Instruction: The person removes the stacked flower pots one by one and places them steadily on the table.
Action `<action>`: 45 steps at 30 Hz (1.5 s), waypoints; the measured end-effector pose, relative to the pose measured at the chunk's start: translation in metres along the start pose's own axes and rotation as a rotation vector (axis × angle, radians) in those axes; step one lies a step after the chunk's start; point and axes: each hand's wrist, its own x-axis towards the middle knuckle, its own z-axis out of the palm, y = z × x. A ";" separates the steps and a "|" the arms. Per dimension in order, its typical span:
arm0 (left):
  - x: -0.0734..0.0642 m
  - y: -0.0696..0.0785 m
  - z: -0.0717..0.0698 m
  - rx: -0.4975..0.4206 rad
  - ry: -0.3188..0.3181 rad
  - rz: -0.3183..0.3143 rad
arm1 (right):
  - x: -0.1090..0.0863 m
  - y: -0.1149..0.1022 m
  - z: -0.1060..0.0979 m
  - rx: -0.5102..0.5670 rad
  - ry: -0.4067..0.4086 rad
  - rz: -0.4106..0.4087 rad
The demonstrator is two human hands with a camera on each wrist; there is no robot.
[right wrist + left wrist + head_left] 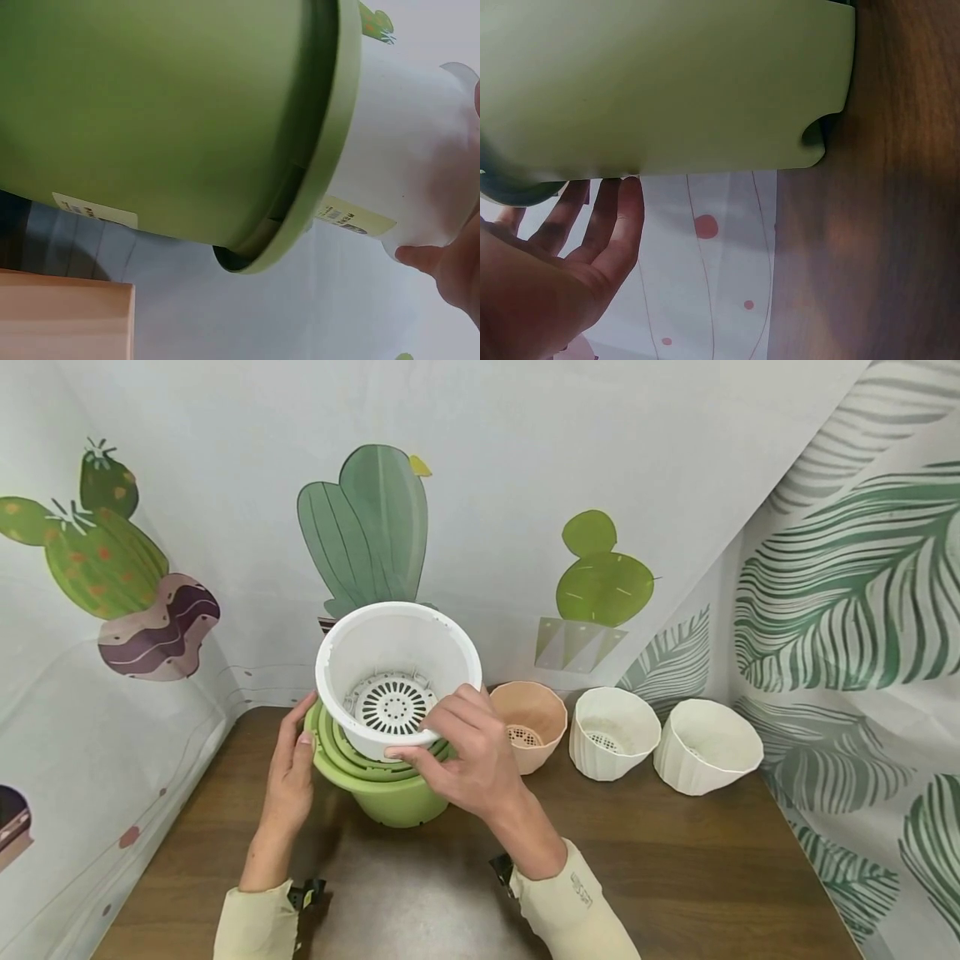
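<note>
A white flowerpot point(390, 639) with a slotted base sits tilted, its lower part inside a stack of nested green flowerpots point(401, 800). My right hand point(476, 756) pinches the near right part of the white rim, thumb outside and fingers curled over the edge. In the right wrist view, the white pot point(412, 142) stands out well above the green rim, with a printed label on its side. My left hand point(288, 777) rests against the left side of the outer green pot. Its fairly straight fingers point(622, 225) touch the wall just below the rim in the left wrist view.
To the right of the stack, a peach-coloured pot point(534, 714) and two cream-white pots point(617, 743) stand in a row along the back of the brown wooden table point(675, 860). Behind them hangs a white cloth point(495, 510) printed with cacti and leaves.
</note>
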 end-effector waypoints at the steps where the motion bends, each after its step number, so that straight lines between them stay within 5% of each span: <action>1: 0.000 0.000 0.000 -0.003 0.001 0.001 | 0.001 -0.001 -0.001 -0.001 0.008 -0.007; 45: -0.002 0.001 0.000 -0.024 -0.005 -0.010 | 0.004 -0.041 -0.058 0.016 0.190 -0.123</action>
